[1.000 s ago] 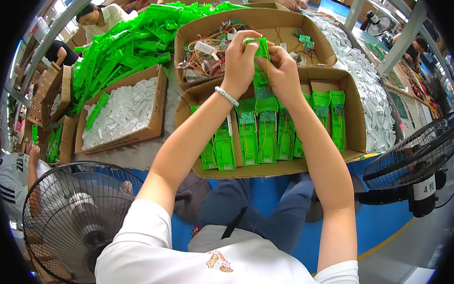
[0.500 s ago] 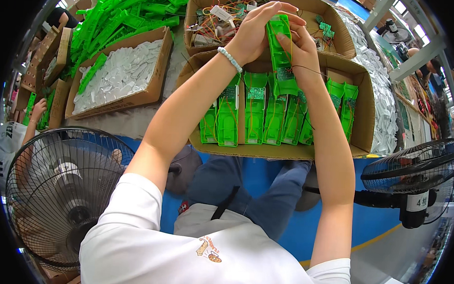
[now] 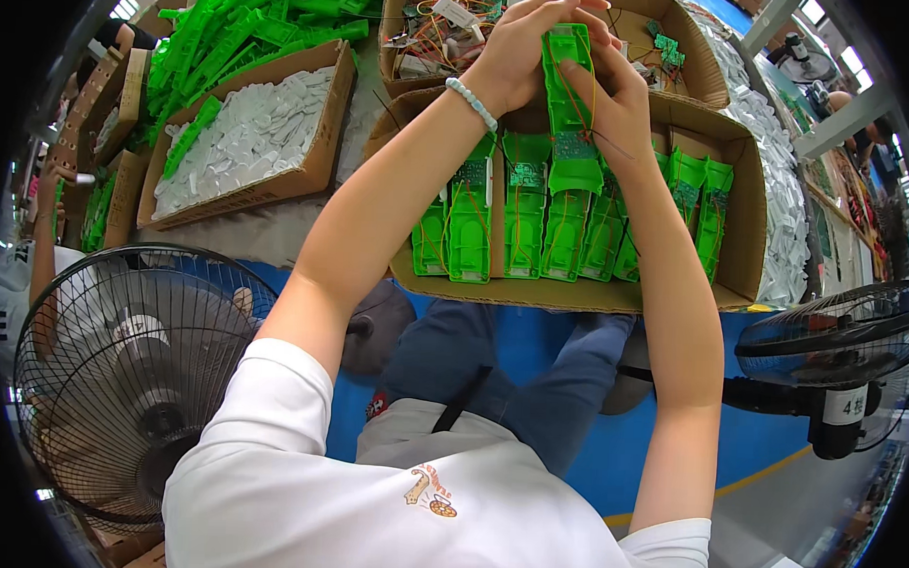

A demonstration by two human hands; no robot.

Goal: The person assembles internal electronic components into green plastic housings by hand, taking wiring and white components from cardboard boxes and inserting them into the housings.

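A green plastic housing [image 3: 560,115] is held up between my two hands, its open side toward me. A small green circuit board [image 3: 574,145] with thin red wires sits in its lower part. My left hand [image 3: 528,48] closes around the left side and top end, fingers reaching over the top. My right hand [image 3: 618,99] grips the right side, thumb laid into the hollow; its other fingers are partly hidden. Beneath stand several similar green housings [image 3: 469,229] with boards and wires, in a cardboard box [image 3: 574,298].
Behind is a cardboard box [image 3: 697,87] with wires and boards. At left, a box [image 3: 263,189] holds white plastic pieces [image 3: 245,126], near piled green shells [image 3: 233,41]. More clear-white pieces [image 3: 777,220] lie right. Fans [image 3: 160,404] flank me; another person's arm [image 3: 44,230] shows far left.
The whole view has shifted slightly. My right thumb has slid a little up and right within the housing. Both hands keep their hold. The other person's arm at left has moved.
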